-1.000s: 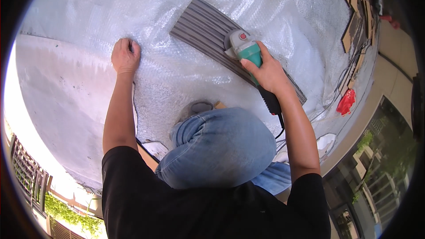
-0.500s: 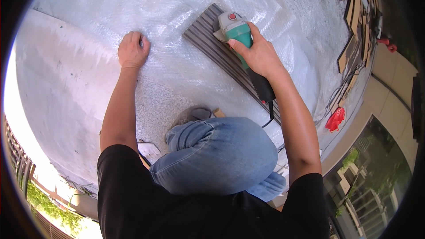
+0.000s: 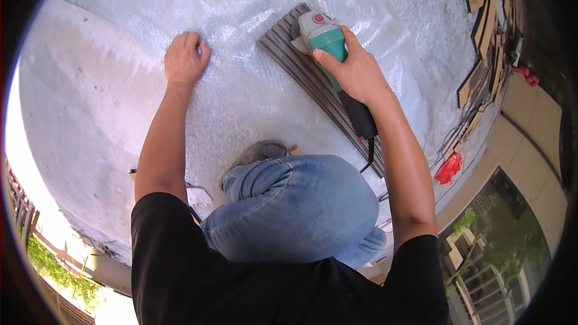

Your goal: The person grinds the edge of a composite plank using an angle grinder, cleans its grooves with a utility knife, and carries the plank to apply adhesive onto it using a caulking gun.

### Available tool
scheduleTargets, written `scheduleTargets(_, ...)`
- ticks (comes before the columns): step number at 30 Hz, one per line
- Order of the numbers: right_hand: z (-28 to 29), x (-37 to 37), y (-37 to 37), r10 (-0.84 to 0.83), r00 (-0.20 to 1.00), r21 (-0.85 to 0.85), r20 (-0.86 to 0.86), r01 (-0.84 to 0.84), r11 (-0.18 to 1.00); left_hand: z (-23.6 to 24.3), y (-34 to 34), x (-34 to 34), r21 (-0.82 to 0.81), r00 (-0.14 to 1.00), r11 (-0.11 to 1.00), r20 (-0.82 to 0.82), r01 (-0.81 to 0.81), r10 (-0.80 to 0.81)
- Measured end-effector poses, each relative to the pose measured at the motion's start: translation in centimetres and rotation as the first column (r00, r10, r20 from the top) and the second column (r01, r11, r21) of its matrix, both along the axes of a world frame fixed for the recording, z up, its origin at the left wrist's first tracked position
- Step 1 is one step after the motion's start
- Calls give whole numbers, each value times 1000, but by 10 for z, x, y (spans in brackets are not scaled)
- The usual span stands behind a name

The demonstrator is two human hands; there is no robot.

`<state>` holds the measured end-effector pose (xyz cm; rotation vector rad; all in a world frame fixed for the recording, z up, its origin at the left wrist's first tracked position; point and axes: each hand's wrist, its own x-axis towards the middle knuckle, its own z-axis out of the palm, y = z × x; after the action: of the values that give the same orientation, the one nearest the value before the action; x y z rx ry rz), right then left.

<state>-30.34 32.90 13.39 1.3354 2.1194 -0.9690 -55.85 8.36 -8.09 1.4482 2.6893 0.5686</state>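
Observation:
My right hand [image 3: 357, 71] is wrapped around an angle grinder [image 3: 328, 45] with a teal body, grey head and black rear handle. Its disc and guard lie over the far end of a dark brown ribbed plank [image 3: 279, 38], which slants from far left to near right. Whether the disc touches the plank is hard to see. A black cord leaves the handle near my right forearm. To the left of the plank, my left hand [image 3: 186, 57] is closed with curled fingers over clear bubble wrap [image 3: 235, 75]; whatever it may hold is hidden.
My bent knee in blue jeans [image 3: 301, 210] and a grey shoe [image 3: 260, 151] are close below the plank. Scrap strips of board [image 3: 481, 42] are piled at the far right, beside a crumpled red item [image 3: 448, 168]. A pale cloth-like item [image 3: 197, 195] lies by my left elbow.
The view has shifted slightly, so the plank sits a little farther right in it. My right hand keeps its grip on the angle grinder, and my left hand stays curled.

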Motion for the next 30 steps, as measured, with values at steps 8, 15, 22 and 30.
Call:
scheduleTargets(8, -6, 38, -17, -38, 998, -32, 48, 40, 999, 5, 2, -2, 4, 1000, 1000, 10, 5, -5)
scheduleTargets(15, 3, 3, -24, -1, 1000, -22, 12, 1, 1000, -2, -1, -2, 10, 1000, 1000, 2, 5, -5)
scheduleTargets(22, -8, 1, -26, -10, 1000, -22, 7, 10, 1000, 0, 0, -3, -16, 1000, 1000, 19, 8, -8)
scheduleTargets(30, 20, 32, -37, -60, 995, -53, 84, 64, 997, 0, -1, -3, 21, 1000, 1000, -9, 15, -15)
